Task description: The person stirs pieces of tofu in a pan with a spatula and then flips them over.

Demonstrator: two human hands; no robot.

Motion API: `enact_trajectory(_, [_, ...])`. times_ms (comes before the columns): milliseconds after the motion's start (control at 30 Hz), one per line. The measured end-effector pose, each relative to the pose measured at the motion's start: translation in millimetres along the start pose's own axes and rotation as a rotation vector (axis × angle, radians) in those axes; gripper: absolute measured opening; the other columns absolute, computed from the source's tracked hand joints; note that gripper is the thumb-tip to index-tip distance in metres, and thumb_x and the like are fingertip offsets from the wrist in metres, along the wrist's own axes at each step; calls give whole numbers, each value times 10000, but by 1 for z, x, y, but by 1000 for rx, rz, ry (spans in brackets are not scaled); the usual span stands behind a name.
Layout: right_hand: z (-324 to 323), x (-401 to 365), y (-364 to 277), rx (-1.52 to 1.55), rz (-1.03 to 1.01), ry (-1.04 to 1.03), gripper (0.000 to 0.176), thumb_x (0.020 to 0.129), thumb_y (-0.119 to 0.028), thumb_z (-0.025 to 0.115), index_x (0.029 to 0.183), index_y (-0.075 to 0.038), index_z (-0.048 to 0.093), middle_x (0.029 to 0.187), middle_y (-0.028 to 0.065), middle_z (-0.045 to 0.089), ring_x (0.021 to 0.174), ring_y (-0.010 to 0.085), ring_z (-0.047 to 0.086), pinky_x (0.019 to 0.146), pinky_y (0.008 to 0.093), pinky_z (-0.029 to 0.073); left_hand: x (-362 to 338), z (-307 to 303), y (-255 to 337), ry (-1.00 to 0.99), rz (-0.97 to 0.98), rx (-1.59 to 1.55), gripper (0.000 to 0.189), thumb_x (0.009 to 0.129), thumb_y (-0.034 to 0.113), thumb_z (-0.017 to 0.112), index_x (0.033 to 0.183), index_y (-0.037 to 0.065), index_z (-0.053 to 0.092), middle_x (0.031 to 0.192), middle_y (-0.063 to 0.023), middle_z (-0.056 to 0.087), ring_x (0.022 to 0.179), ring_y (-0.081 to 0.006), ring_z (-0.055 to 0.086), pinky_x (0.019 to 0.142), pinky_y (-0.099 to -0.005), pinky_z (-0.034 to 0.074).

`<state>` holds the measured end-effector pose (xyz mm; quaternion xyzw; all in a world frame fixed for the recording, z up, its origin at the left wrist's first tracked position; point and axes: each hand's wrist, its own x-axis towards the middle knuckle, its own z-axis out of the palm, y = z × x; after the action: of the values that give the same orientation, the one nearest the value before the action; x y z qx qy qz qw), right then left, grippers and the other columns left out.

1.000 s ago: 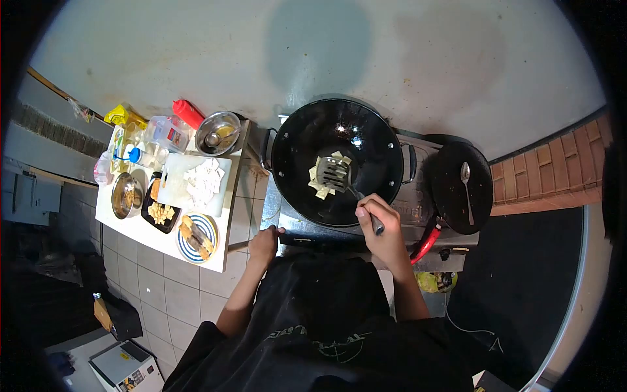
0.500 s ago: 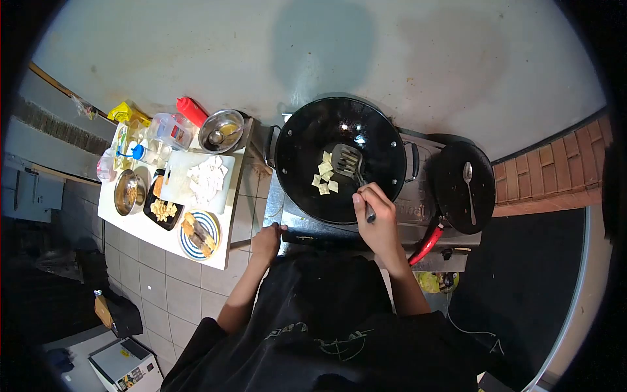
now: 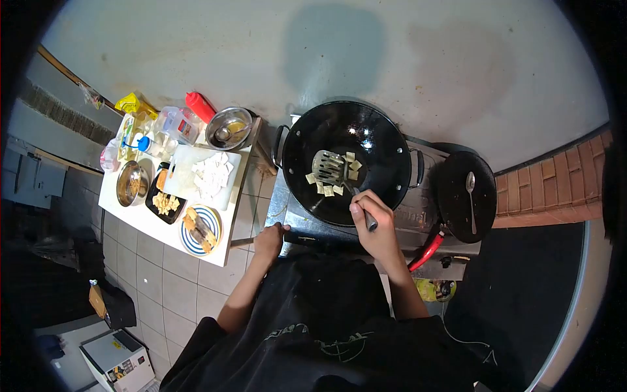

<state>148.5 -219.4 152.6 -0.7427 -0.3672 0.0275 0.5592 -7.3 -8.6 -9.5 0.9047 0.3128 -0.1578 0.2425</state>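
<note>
A black wok (image 3: 372,134) sits on a metal stove (image 3: 418,215) in front of me, with several pale square food pieces (image 3: 339,179) in its bottom. My right hand (image 3: 371,225) grips the handle of a slotted metal spatula (image 3: 328,166), whose blade lies among the pieces. My left hand (image 3: 270,240) rests on the stove's front left corner, fingers curled over the edge, holding nothing that I can see.
Right of the wok is a black pan (image 3: 467,193) with a spoon (image 3: 471,189) in it, and a red lighter (image 3: 428,248). A white side table (image 3: 147,225) at left holds a cutting board (image 3: 202,176) with white slices, bowls, plates, bottles.
The spatula blade swung from the wok's right side to the left across the food pieces, which have shifted. The view has drifted slightly; my left hand stays on the stove corner.
</note>
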Motion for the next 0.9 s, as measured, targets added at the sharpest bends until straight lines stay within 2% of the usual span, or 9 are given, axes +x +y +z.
enact_trajectory(300, [-7,-4,-11,-93,41,39,117,917,9,610,847,67,537,823,151,557,700,301,572,651,319,468,0,5,-5,23,32,-3,464,1008,485,419,971,82,647,849,-234,685,863,-457,665,732,-579,500])
enact_trajectory(533, [-13,-11,-19,-29,21,-59,106,907,14,628,859,66,550,831,137,567,713,267,594,659,314,476,4,8,-8,22,52,9,440,1009,464,430,967,83,647,822,-238,679,829,-459,666,717,-578,501])
enact_trajectory(733, [-17,-1,-9,-156,62,42,132,918,4,614,842,55,520,795,150,516,657,313,530,613,331,444,0,5,-7,47,71,5,426,1009,457,439,969,89,649,853,-248,673,850,-461,657,724,-577,497])
enact_trajectory(867, [-27,5,-9,-178,74,90,120,917,3,615,844,43,529,802,146,525,656,301,528,606,325,436,0,1,-4,21,61,26,430,1007,466,439,974,91,647,871,-251,671,861,-464,651,727,-578,496])
enact_trajectory(900, [-29,5,-8,-179,74,93,120,917,3,615,844,43,529,802,146,525,656,301,528,606,325,436,-1,0,-3,27,76,63,452,1009,472,424,976,75,639,854,-235,678,843,-432,667,698,-556,507])
